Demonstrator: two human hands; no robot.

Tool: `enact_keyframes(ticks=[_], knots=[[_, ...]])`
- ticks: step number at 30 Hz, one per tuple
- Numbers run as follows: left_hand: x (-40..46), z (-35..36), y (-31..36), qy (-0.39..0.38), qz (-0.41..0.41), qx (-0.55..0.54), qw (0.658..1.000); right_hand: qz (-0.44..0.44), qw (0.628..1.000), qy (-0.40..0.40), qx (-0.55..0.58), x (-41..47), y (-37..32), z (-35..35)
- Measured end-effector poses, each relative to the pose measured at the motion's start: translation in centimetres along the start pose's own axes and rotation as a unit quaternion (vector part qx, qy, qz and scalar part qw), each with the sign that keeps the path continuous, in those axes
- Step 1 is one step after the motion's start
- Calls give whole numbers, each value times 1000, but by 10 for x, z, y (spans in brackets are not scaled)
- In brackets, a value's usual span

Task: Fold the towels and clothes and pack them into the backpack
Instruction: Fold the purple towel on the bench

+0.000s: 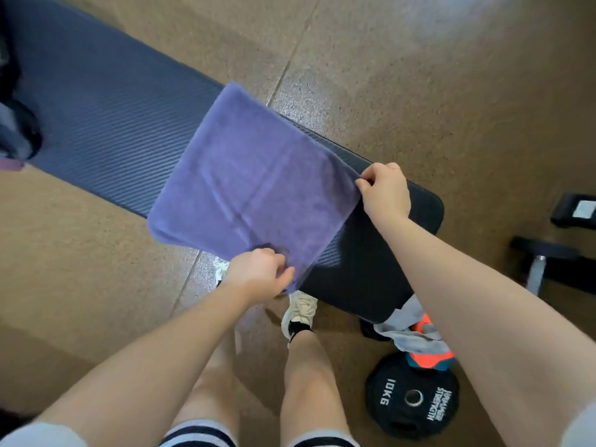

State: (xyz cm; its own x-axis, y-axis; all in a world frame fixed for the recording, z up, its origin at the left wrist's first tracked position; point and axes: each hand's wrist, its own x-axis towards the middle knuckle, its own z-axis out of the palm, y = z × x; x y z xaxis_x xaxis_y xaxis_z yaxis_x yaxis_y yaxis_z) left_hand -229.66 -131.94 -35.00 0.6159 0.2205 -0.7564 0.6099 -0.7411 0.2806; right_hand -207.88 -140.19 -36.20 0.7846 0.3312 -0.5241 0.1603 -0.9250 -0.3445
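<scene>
While my left hand (258,274) and right hand (385,188) each pinch a near corner, the soft, creased purple towel (254,185) lies rectangular across the ribbed black bench pad (106,124).

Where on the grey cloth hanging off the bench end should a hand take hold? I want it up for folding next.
Pinch the grey cloth at its top edge, where it drapes over the bench corner. Come from the right, near side: the right hand is closest. The rest hangs bunched toward the weight plate, so a high grip should let it fall open.
</scene>
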Motion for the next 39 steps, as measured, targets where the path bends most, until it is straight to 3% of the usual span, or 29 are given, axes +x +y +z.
enact_keyframes(ticks=[6, 9, 13, 18, 21, 24, 27, 33, 39], knots=[[50, -81, -26, 177, -23, -33, 983, 37, 999, -6, -2, -9, -10, 5], [87, -121, -42, 216, 22, 44, 975, 97, 995, -16, 15, -7, -15, 9], [127, -161, -55, 197, 65, 155, 966, 80, 994, -29, -64, -7, -22, 12], [147, -188, -66, 147, 10, 186, 971, 150, 987, -50, -29, -5, -24, 1], [145, -203, -74, 107, 7, 170, 980, 151, 987, -56, 8, -4, -26, -8], [136, -227, -78, 51, -11, 44, 998, 176, 975, -28, 130, -6, -36, -25], [120, -267, -69, 89, 21, -29, 995, 185, 960, 21, 207, -10, -49, -60], [69, -358, -26, 202, 166, -35, 965, 122, 964, 161, 174, -28, -78, -161], [38, -351, -40, 165, 240, 36, 956, 67, 985, 142, 70, -65, -81, -176]])
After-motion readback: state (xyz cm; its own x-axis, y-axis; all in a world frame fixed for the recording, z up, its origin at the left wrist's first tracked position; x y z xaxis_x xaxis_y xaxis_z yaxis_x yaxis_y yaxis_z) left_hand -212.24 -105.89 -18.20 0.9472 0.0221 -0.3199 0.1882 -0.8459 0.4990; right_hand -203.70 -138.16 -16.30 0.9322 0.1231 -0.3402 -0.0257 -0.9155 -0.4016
